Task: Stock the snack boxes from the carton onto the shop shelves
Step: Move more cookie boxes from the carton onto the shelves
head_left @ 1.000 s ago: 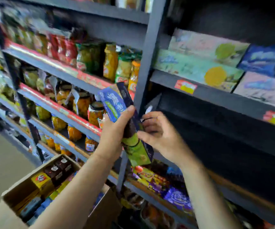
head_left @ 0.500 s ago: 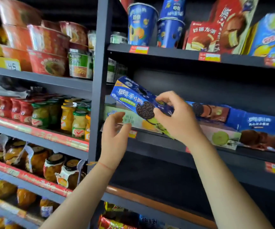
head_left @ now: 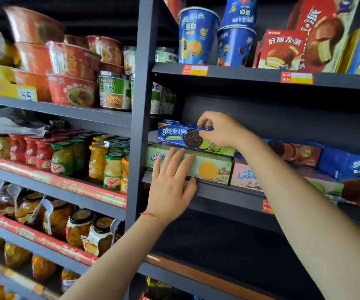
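A blue and green cookie box (head_left: 174,134) lies flat on top of a pale green snack box (head_left: 213,167) on the middle shelf (head_left: 228,192) of the right bay. My right hand (head_left: 220,129) grips the blue box's top right part, fingers curled over its upper edge. With straight fingers, my left hand (head_left: 171,182) presses against the front of the pale green box and the shelf edge. The carton is out of view.
More snack boxes (head_left: 352,169) lie along the same shelf to the right. Blue cups (head_left: 198,37) and red cake boxes (head_left: 283,50) fill the shelf above. Noodle bowls (head_left: 73,68) and fruit jars (head_left: 109,167) crowd the left bay. A dark upright post (head_left: 140,109) divides the bays.
The blue box went from tilted in the air to lying flat on the pale green box. My left hand moved up from below onto the pale green box's front.
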Demonstrator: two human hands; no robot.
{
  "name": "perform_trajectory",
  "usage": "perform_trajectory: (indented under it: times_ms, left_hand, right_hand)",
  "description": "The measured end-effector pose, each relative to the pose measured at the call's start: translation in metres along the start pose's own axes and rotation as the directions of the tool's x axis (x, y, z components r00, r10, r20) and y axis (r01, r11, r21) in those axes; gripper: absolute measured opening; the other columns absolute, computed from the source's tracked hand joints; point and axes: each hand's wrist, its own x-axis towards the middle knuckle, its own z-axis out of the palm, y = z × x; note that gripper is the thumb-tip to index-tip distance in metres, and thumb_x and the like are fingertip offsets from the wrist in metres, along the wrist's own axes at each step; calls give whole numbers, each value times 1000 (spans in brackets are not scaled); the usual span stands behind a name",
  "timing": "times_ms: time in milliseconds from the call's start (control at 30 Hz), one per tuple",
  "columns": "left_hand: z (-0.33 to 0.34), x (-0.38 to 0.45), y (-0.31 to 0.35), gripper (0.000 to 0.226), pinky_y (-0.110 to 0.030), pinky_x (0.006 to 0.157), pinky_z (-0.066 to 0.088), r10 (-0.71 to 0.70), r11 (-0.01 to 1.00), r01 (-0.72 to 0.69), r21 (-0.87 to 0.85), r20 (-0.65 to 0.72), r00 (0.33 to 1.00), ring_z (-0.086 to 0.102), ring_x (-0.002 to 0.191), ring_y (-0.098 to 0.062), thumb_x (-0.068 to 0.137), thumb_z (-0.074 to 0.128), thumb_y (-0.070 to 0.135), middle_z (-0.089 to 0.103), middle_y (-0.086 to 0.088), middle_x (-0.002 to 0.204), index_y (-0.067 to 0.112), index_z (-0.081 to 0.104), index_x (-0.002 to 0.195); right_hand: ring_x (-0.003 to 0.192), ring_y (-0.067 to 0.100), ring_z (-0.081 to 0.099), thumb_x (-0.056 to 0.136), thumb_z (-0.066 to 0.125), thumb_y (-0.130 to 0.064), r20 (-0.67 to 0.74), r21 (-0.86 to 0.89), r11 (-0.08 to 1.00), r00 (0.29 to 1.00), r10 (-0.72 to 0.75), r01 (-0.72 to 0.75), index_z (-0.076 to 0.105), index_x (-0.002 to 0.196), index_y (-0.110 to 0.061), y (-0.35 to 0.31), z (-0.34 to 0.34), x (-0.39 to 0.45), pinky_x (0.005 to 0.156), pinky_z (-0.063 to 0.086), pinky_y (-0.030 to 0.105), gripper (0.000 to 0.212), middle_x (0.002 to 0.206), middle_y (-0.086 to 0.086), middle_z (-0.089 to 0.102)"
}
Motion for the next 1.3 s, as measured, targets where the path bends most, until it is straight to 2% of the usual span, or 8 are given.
perform_trajectory:
  times_ms: [333, 533, 667, 767, 900, 1067, 1167, 1300]
  left_hand:
    - [0, -1, 0, 52, -51, 121, 20, -9, 1000, 9, -12, 14, 1000, 23, 151, -25, 92, 50, 32, 42, -5, 154, 18, 50, 142]
    - [-6, -10, -1, 44, -45, 120, 23, -26, 994, 14, -109, -102, 994, 31, 147, -25, 93, 49, 29, 44, -8, 151, 16, 58, 134]
    - [-24, -44, -22, 25, -36, 78, 42, -172, 979, 130, -160, -292, 941, 61, 88, -23, 92, 49, 24, 66, -3, 95, 12, 70, 97]
    - [-31, -100, -63, 27, -37, 56, 44, -409, 911, 382, -154, -225, 884, 58, 59, -22, 93, 46, 28, 62, 2, 66, 14, 67, 85]
    - [-33, -220, -132, 29, -33, 57, 39, -796, 605, 789, 109, 84, 599, 65, 76, -29, 95, 49, 41, 65, 1, 76, 17, 66, 93]
    - [-51, -407, -181, 23, -37, 72, 45, -948, 254, 861, 441, 292, 130, 66, 100, -34, 94, 57, 39, 72, -11, 102, 18, 66, 98]
    - [-64, -499, -190, 22, -36, 67, 44, -943, 206, 799, 564, 332, 9, 67, 96, -35, 94, 55, 38, 71, -13, 100, 18, 63, 94]
    - [-77, -580, -203, 22, -36, 57, 48, -920, 266, 738, 620, 392, 2, 67, 71, -36, 86, 51, 34, 68, -11, 77, 17, 63, 78]
  right_hand:
    - [103, 22, 58, 87, 65, -32, 38, 2, 999, 999, -32, 32, 62, 101, -32, 11, 7, 9, 95, 48, 44, 15, 99, -6, 60]
    - [110, 20, 48, 87, 62, -29, -188, -42, 986, 968, -164, 159, 67, 102, -28, -8, 9, -12, 95, 39, 39, 16, 106, -3, 57]
    - [66, 6, 51, 86, 65, -18, -291, 215, 909, 912, -289, 357, 68, 83, -19, -55, 37, -55, 66, 39, 16, 4, 80, -5, 60]
    - [61, 8, 54, 88, 66, -17, -119, 451, 807, 921, -370, 383, 68, 81, -17, -92, 93, -87, 60, 41, 16, 7, 72, -6, 63]
    - [61, 2, 54, 90, 65, -16, 243, 597, 785, 896, -371, 163, 69, 81, -13, -126, 229, -114, 61, 41, 15, 10, 69, -7, 63]
    - [72, 15, 61, 88, 65, -19, 665, 455, 880, 709, -235, -135, 65, 74, -13, -150, 436, -184, 68, 48, 34, 15, 71, -1, 66]
    - [75, 16, 61, 86, 64, -20, 825, 324, 923, 540, -167, -209, 62, 72, -17, -162, 534, -242, 67, 45, 30, 14, 69, -3, 64]
    - [93, 29, 63, 88, 58, -16, 945, 177, 961, 309, -106, -211, 64, 80, -13, -177, 626, -306, 80, 52, 38, 10, 89, 7, 69]
